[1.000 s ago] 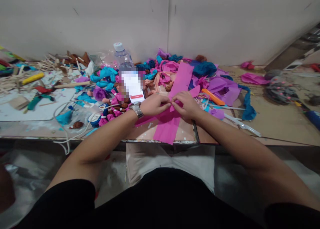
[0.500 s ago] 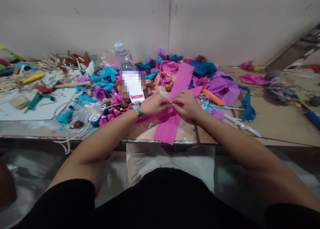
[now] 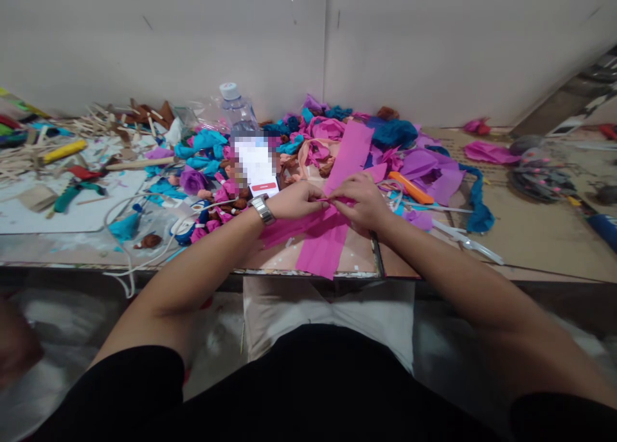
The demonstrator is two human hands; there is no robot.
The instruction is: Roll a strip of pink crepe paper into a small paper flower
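My left hand (image 3: 299, 199), with a metal watch at the wrist, pinches a piece of pink crepe paper (image 3: 283, 231) between thumb and fingertips. Close against it, my right hand (image 3: 362, 201) pinches the same paper, fingertips almost meeting the left ones. Part of this piece trails left below my left wrist; a pointed end shows beyond my right hand. Beneath both hands a long pink crepe paper strip (image 3: 321, 252) lies slantwise, reaching from the table's front edge back to the pile. My fingers hide the middle of the held piece.
Behind my hands is a heap of crumpled crepe paper (image 3: 325, 128) with a phone (image 3: 255, 166) and a water bottle (image 3: 236, 111). To the right lie an orange-handled cutter (image 3: 412, 188) and scissors (image 3: 467, 239). Green pliers (image 3: 72, 194), wooden sticks and a white cable (image 3: 123, 249) are left.
The held paper has turned a little and shows wider below my left wrist. My hands have barely shifted, still pinching together at the same spot.
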